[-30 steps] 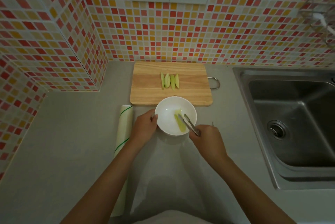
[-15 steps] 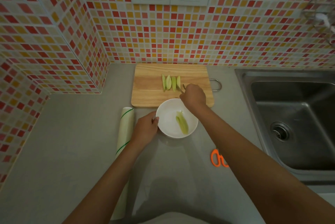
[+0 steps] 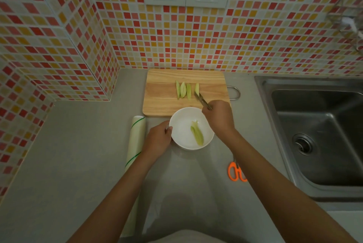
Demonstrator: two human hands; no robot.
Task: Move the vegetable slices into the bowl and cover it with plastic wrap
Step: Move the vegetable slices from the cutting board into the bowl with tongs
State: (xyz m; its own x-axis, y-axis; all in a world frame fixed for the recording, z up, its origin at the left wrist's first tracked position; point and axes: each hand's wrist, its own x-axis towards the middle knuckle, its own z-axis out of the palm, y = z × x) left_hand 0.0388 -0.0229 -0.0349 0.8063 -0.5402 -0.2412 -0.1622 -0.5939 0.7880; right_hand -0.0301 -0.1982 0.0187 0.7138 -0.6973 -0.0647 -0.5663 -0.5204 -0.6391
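Right hand (image 3: 219,118) grips tongs (image 3: 202,101) pinching the rightmost cucumber slice (image 3: 197,87); left hand (image 3: 158,140) holds the white bowl (image 3: 182,124) rim.

Four green slices (image 3: 186,91) on board, two slices (image 3: 197,135) in white bowl (image 3: 180,124)

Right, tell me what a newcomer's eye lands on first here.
Probably the red and yellow mosaic wall behind the counter. Next, the white bowl at centre, gripped by the left hand, while the right hand reaches tongs to the green slices on the wooden board.
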